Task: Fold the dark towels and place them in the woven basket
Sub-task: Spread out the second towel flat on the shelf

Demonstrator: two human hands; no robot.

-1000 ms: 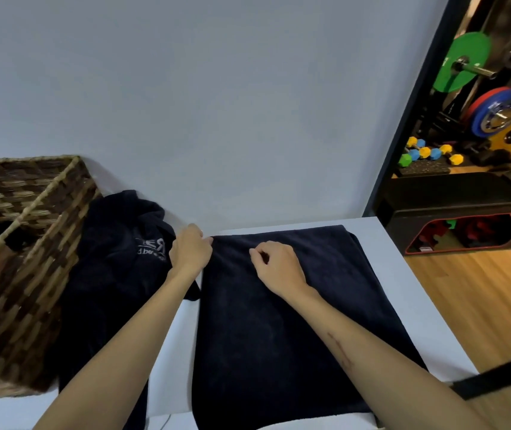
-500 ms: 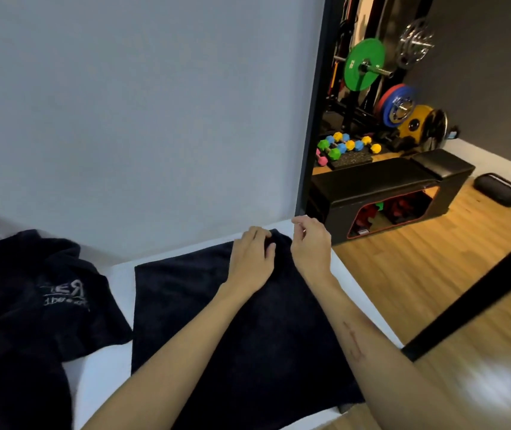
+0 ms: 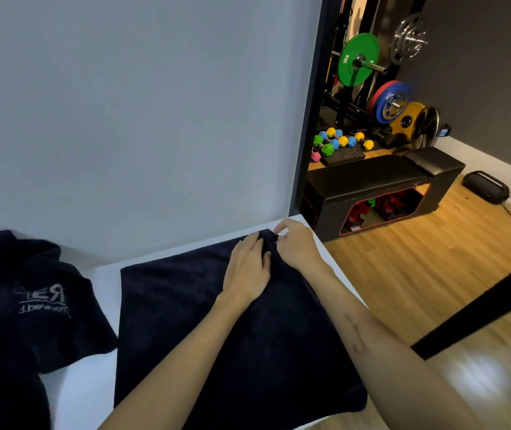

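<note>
A dark navy towel (image 3: 186, 311) lies flat on the white table (image 3: 93, 373), folded into a rectangle. My left hand (image 3: 248, 268) rests palm-down on its far right corner, fingers together. My right hand (image 3: 294, 243) pinches that same corner at the table's far right end. A second dark towel (image 3: 31, 305) with pale lettering lies crumpled to the left. The woven basket is out of view.
A grey wall stands right behind the table. To the right, past the table edge, is a wooden floor (image 3: 434, 259) with a black bench (image 3: 381, 187), coloured dumbbells (image 3: 341, 141) and weight plates (image 3: 359, 58). A black bar (image 3: 480, 305) crosses the lower right.
My view has swung right and the basket has left the frame. Both hands moved from the towel's far left and middle edge to its far right corner.
</note>
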